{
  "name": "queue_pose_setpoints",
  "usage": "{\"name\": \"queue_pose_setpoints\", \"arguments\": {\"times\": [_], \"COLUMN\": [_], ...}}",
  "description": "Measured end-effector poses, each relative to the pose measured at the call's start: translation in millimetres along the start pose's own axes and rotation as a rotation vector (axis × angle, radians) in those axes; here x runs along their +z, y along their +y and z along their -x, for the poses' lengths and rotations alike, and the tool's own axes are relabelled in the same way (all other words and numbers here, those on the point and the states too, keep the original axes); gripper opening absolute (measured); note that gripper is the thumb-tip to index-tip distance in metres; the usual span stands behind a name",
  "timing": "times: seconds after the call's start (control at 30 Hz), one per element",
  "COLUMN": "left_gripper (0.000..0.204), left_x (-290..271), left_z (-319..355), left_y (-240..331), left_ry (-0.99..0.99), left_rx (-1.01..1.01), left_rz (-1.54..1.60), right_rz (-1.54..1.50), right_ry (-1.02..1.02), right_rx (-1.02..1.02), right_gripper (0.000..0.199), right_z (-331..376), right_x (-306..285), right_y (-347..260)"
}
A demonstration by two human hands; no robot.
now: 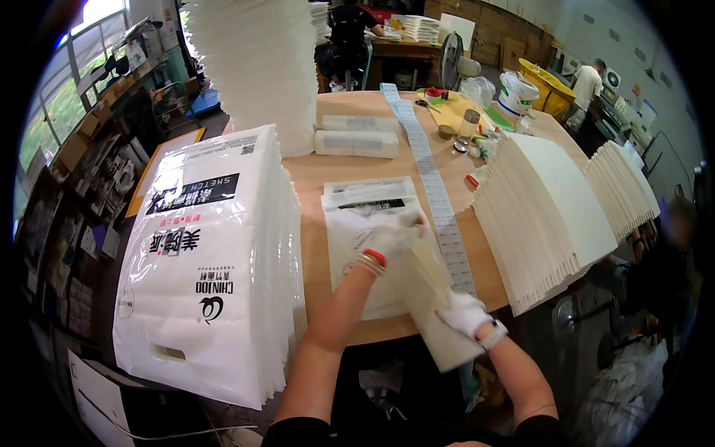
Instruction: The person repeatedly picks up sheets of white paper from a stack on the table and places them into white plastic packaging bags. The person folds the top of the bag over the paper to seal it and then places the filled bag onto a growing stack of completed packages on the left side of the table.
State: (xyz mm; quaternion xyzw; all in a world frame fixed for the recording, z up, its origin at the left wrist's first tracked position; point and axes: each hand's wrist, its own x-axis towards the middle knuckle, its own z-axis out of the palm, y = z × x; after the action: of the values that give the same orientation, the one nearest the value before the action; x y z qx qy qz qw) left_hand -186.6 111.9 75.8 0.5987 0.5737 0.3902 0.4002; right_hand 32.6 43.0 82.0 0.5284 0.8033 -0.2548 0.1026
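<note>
A printed plastic bag (337,246) lies flat on the table before me. Over its right side, tilted and reaching past the table's front edge, is a white stack of paper sheets (442,339). My right hand (465,314), in a white glove with a watch at the wrist, grips the stack's lower right edge. My left hand (395,237), gloved too and with a red band at its cuff, is over the bag at the stack's far end. Motion smears its fingers, so whether they grip the paper or the bag is hidden.
A tall pile of printed plastic bags (179,276) stands at left, with a taller white stack (257,74) behind it. Fanned paper stacks (544,201) fill the right side. A long printed strip (428,167) crosses the table. Jars (467,123) and a white bucket (515,94) stand farther back.
</note>
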Motion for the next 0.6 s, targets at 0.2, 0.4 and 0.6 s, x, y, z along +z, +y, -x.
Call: {"name": "queue_pose_setpoints", "arguments": {"times": [0.2, 0.4, 0.6], "left_gripper": [0.025, 0.031, 0.028], "left_x": [57, 88, 46], "left_z": [57, 121, 192], "left_y": [11, -97, -118], "left_ry": [0.082, 0.329, 0.649], "left_rx": [-0.059, 0.653, 0.037], "left_rz": [-0.155, -0.783, -0.16], "right_rz": [-0.316, -0.163, -0.059], "right_ry": [0.547, 0.773, 0.354], "right_rx": [0.163, 0.12, 0.132], "right_gripper": [0.055, 0.022, 0.043], "right_z": [-40, -76, -21], "right_x": [26, 105, 72], "right_y": [3, 54, 52]}}
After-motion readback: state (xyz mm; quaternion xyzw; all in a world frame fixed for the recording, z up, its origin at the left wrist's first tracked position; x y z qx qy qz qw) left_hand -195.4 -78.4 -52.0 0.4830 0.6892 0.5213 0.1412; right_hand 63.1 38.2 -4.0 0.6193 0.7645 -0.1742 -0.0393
